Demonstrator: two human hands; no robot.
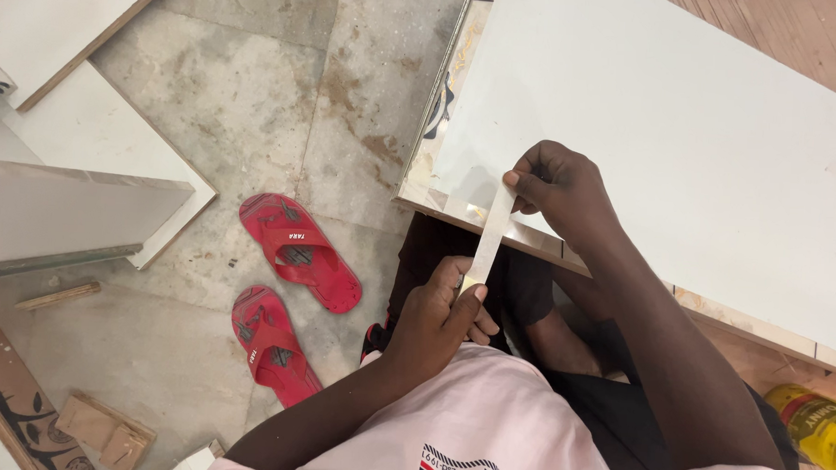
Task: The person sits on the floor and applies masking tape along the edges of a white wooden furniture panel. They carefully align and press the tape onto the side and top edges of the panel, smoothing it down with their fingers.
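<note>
Stained stone floor (256,100) spreads to the left of the hands, with two red sandals (292,249) lying near the left hand. Both hands stretch a pale strip (488,239) between them: the right hand (559,189) pinches its upper end over the white board (681,133), the left hand (438,314) pinches the lower end.
</note>
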